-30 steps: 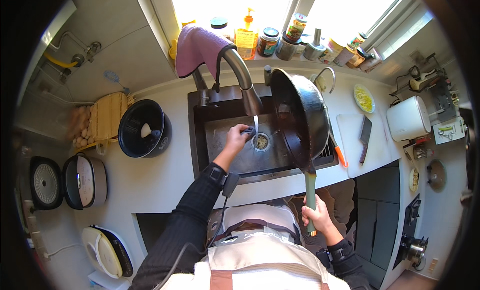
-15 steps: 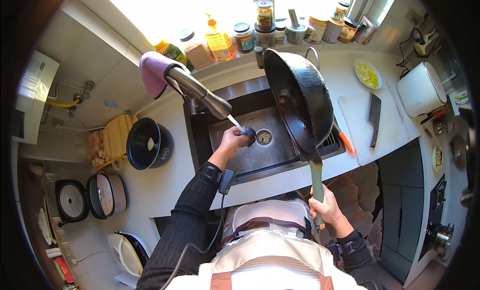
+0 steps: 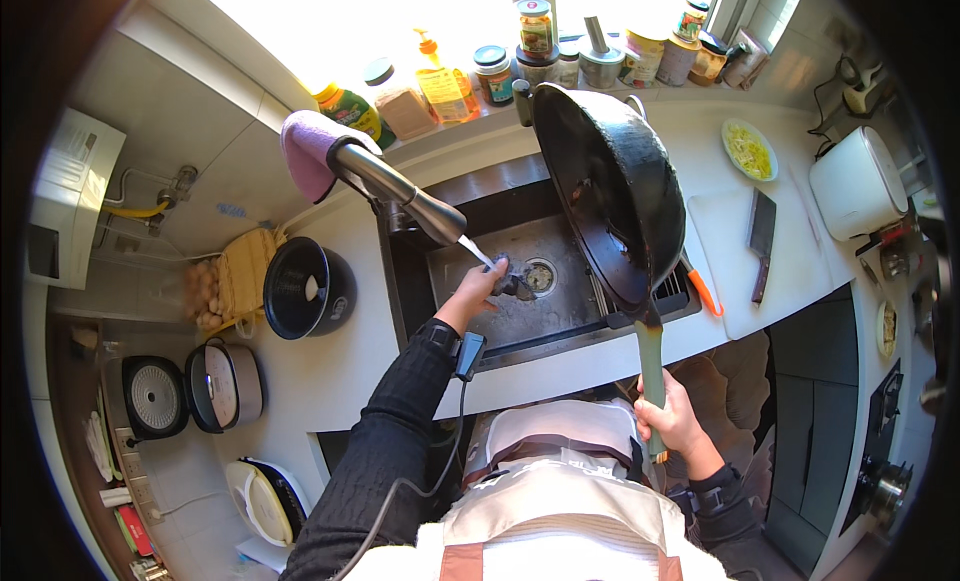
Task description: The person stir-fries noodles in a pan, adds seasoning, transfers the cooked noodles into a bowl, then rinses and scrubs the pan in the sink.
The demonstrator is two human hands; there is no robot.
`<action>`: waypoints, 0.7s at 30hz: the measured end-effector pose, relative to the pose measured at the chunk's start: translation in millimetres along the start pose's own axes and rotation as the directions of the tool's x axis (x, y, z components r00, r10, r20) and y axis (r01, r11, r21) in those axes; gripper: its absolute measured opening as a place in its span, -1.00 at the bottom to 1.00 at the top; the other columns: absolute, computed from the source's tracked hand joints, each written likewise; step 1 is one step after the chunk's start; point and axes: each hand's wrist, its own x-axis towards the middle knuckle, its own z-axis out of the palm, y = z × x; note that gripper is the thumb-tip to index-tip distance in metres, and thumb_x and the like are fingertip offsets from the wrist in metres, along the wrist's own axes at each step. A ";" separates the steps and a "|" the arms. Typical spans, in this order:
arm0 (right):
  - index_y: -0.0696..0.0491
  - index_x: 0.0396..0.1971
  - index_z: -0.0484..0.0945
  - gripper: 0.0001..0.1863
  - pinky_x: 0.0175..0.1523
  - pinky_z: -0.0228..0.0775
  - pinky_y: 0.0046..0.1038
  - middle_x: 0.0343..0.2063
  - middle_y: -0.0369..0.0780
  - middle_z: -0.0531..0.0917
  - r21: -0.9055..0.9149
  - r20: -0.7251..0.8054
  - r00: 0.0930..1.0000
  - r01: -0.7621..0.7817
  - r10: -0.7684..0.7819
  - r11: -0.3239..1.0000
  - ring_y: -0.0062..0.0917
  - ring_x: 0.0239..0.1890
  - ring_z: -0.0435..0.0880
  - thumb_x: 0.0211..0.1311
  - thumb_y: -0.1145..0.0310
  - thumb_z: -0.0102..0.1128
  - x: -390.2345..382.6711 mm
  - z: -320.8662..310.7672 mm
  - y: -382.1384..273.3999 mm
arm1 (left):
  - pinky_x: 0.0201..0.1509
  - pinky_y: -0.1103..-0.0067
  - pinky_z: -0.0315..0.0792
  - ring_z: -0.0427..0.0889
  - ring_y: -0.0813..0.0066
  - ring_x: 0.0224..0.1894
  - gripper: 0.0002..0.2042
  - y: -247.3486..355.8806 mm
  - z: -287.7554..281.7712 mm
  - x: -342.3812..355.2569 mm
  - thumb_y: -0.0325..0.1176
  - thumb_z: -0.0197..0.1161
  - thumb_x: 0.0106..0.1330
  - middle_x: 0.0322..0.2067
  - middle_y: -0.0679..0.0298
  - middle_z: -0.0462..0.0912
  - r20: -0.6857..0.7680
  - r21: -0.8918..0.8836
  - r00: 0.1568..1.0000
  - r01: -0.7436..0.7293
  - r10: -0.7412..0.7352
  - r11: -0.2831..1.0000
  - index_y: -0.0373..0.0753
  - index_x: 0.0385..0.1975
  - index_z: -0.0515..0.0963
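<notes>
Over the sink (image 3: 488, 359), my left hand (image 3: 474, 288) is closed on a small dark scrubber (image 3: 515, 282), partly hidden by my fingers. Water from the grey faucet (image 3: 425, 211) runs down onto that hand and scrubber, just left of the drain (image 3: 541, 275). My right hand (image 3: 676, 416) is wrapped round the green handle of a black wok (image 3: 610, 196). The wok stands tipped on its side above the right part of the sink, its hollow side turned left.
A purple cloth (image 3: 312, 153) drapes the faucet. Left stands a black inner pot (image 3: 340, 291); right, a cleaver (image 3: 762, 243) lies on a white cutting board (image 3: 730, 281), near a plate of shredded vegetables (image 3: 765, 171). Jars and bottles line the sill; an orange-handled tool (image 3: 707, 293) rests beside the sink.
The whole view has shifted slightly. The scrubber in my left hand has turned and now points toward the drain. My right hand keeps its hold on the wok's handle.
</notes>
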 end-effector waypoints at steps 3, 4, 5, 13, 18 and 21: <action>0.14 -0.22 0.28 -0.74 -0.55 0.36 -0.57 -0.62 -0.30 0.44 -0.012 0.001 1.000 0.002 -0.002 1.000 -0.64 -0.71 0.47 0.17 0.48 0.16 0.7 -3.2 -2.0 | -0.09 0.10 0.61 0.61 0.18 -0.21 -0.62 -6.6 5.3 0.9 -0.20 0.31 0.29 -0.13 0.01 0.57 0.226 -0.325 0.969 0.171 -0.099 0.930 -0.37 -0.08 0.48; 0.14 -0.22 0.29 -0.74 -0.55 0.36 -0.57 -0.62 -0.30 0.44 -0.013 0.002 1.000 0.002 -0.002 1.000 -0.64 -0.71 0.47 0.17 0.48 0.16 0.7 -4.0 -2.5 | -0.08 0.08 0.61 0.60 0.18 -0.19 -0.66 -7.9 6.4 1.9 -0.25 0.31 0.29 -0.12 0.01 0.55 0.271 -0.402 0.958 0.203 -0.096 0.893 -0.36 -0.08 0.47; 0.14 -0.22 0.29 -0.75 -0.55 0.36 -0.57 -0.63 -0.30 0.44 -0.015 0.004 1.000 0.002 -0.002 1.000 -0.64 -0.71 0.47 0.17 0.48 0.16 0.7 -4.5 -3.0 | -0.11 0.11 0.62 0.60 0.19 -0.20 -0.70 -8.7 7.5 3.1 -0.32 0.30 0.28 -0.15 0.02 0.55 0.296 -0.441 0.953 0.195 -0.063 0.876 -0.34 -0.10 0.47; 0.16 -0.22 0.30 -0.75 -0.56 0.35 -0.57 -0.63 -0.30 0.45 -0.025 0.019 1.000 -0.001 0.001 1.000 -0.63 -0.72 0.48 0.17 0.50 0.16 0.1 -5.2 -6.2 | -0.37 0.44 0.59 0.59 0.37 -0.41 -0.90 -1.0 6.9 7.4 -0.55 0.32 0.22 -0.35 0.20 0.59 0.287 -0.312 0.952 -0.008 0.102 0.950 -0.30 -0.35 0.52; 0.17 -0.21 0.30 -0.75 -0.55 0.35 -0.57 -0.64 -0.30 0.46 -0.033 0.029 1.000 -0.006 0.007 0.999 -0.64 -0.72 0.48 0.18 0.50 0.15 0.4 -4.0 -4.5 | -0.53 0.56 0.44 0.55 0.48 -0.52 -0.89 4.3 5.8 2.1 -0.55 0.36 0.19 -0.45 0.25 0.59 0.233 -0.086 0.966 -0.097 0.114 0.992 -0.26 -0.40 0.54; 0.17 -0.21 0.30 -0.75 -0.55 0.35 -0.57 -0.64 -0.30 0.46 -0.055 0.033 0.999 0.002 0.000 0.998 -0.64 -0.72 0.48 0.18 0.49 0.15 -0.9 -4.0 -2.8 | -0.59 0.61 0.38 0.51 0.51 -0.58 -0.87 4.5 10.3 -1.1 -0.53 0.39 0.17 -0.51 0.29 0.56 0.234 -0.046 0.956 -0.172 0.178 0.984 -0.26 -0.41 0.53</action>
